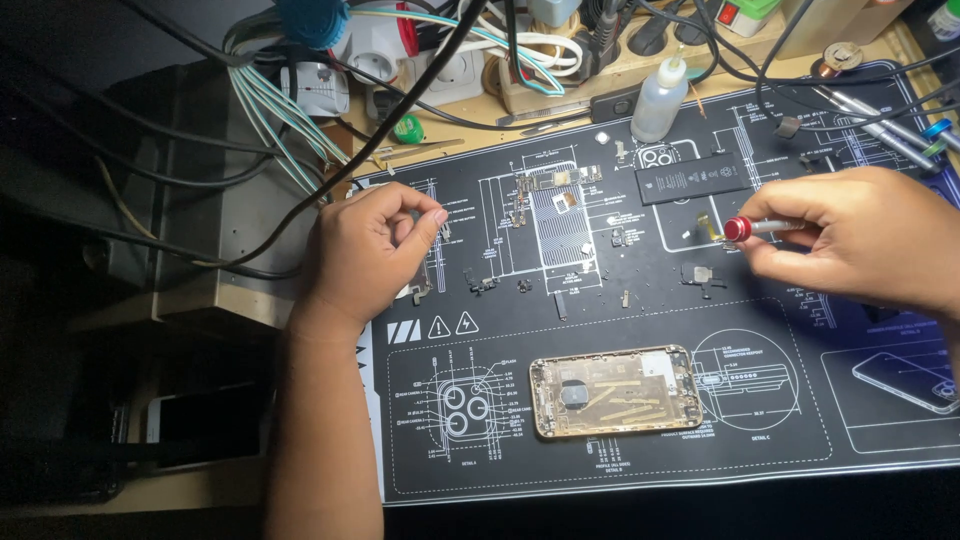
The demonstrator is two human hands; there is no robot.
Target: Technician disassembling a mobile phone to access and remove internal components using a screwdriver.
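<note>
Small phone parts handled over a black repair mat [620, 440]

A red-capped screwdriver [762, 227] is pinched in the closed fingers of the right hand [860, 240], its cap pointing left. The left hand [370, 250] is curled with thumb and forefinger together; whether anything is held cannot be told. The opened phone frame [615, 391] lies below, between both grips; loose parts are best kept flat on the mat.

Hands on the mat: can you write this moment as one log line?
left hand: pinching a tiny part | right hand: holding screwdriver | phone shell: open, flat on mat | battery: apart
</note>
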